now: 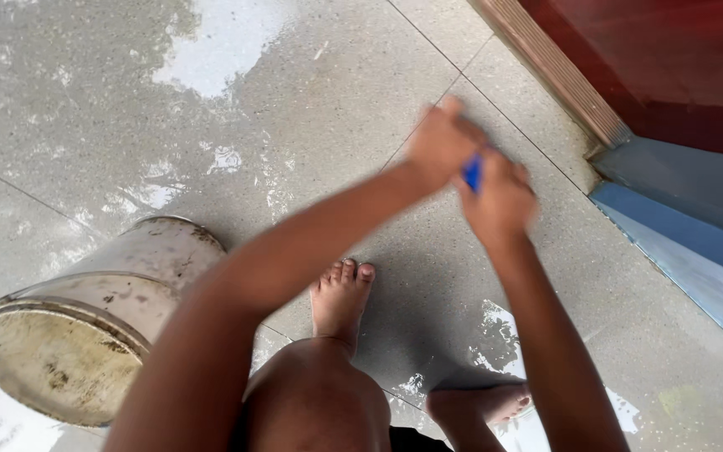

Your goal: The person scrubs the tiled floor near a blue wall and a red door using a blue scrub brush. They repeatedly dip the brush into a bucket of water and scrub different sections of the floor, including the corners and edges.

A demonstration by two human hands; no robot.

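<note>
Wet speckled concrete floor (pixel 294 100), puddles in patches, red door w/ wooden frame (pixel 562 79) top right, blue-grey wall base below it. Both hands up in front of the body, motion-blurred. Left hand (pixel 443 144) clenched, right hand (pixel 499 201) clenched too, a small blue object (pixel 472 173) pinched between them; only a sliver shows, can't tell what it is. Dirty white bucket (pixel 98 326) on the floor to the left, well apart from the hands. Bare feet below. Progress, my read: the blue item is being worked in the hands, floor already wet, nothing shows it finished.
</note>
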